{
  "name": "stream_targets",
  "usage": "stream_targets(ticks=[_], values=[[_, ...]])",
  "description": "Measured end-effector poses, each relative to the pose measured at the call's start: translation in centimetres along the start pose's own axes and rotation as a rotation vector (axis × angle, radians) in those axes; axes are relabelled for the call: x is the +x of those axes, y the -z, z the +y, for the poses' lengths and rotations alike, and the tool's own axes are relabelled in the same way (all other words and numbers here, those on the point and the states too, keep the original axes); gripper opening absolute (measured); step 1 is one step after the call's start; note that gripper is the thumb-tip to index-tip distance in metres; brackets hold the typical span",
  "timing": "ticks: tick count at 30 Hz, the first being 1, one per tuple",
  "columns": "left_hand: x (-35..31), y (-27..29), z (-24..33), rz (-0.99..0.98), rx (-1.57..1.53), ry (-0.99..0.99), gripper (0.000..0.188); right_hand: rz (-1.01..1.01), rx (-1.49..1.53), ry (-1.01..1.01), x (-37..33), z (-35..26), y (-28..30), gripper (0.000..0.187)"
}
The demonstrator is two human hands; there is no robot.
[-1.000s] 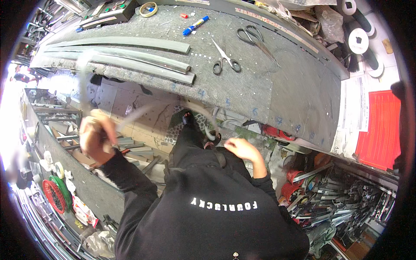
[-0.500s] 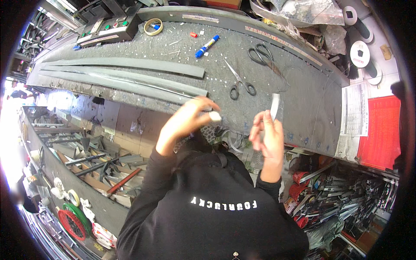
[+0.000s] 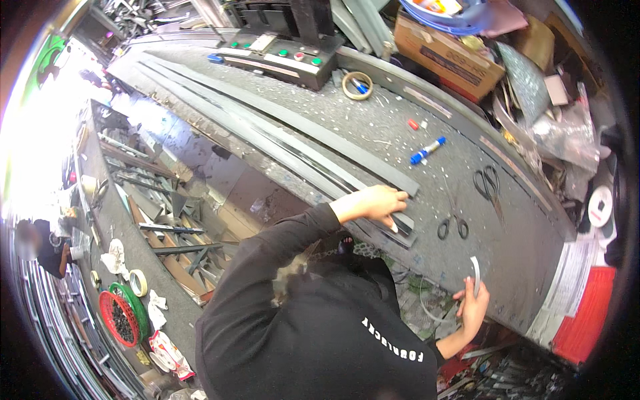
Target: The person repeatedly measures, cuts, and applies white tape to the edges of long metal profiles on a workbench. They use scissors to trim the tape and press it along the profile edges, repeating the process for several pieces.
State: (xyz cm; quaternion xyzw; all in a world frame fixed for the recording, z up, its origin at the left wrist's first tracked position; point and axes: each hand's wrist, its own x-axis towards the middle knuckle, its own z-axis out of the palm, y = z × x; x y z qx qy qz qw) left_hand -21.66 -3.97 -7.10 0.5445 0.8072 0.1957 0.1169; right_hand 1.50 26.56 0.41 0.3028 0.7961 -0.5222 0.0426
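Long grey profile strips (image 3: 313, 137) lie side by side along the bench, their near ends toward the middle of the view. Across the end of the middle profile, my left hand (image 3: 375, 204) is closed, its thumb on the near side and fingers on the far side. At the bench's front edge, my right hand (image 3: 473, 308) pinches a thin white flexible strip (image 3: 476, 272), whose short end sticks up above the fingers. A white curved length (image 3: 427, 308) hangs beside that hand; whether it is the same strip I cannot tell. Small black-handled scissors (image 3: 454, 225) lie between the hands, farther back.
Larger black scissors (image 3: 489, 183), a blue marker (image 3: 428, 151), its red cap (image 3: 413, 125) and a tape roll (image 3: 357, 86) lie on the bench. A control box (image 3: 280, 59) with buttons stands behind. Offcuts fill a bin (image 3: 167, 227) at left. A person (image 3: 48, 247) is far left.
My view has turned and shifted left. My left hand has come down from above the profile ends and closed on one. My right hand still holds the white strip, now lower by the bench edge.
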Motion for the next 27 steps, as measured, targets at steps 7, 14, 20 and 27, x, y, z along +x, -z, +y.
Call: stream_targets(ticks=[7, 14, 20, 27], values=[[1.4, 9.1, 4.5, 0.762, 0.227, 0.026, 0.026, -0.095, 0.221, 0.074, 1.4, -0.2, 1.6, 0.026], [0.6, -0.9, 2.4, 0.313, -0.04, 0.197, 0.046, -0.377, 0.299, 0.053, 4.9, -2.9, 0.9, 0.028], [2.4, -3.8, 1.3, 0.353, -0.174, 0.302, 0.031, -0.63, 0.364, 0.108, 7.6, -4.1, -1.5, 0.042], [1.9, -3.3, 1.5, 0.328, -0.314, 0.322, 0.026, -0.798, 0.299, 0.02, 11.5, -3.6, -3.8, 0.039]])
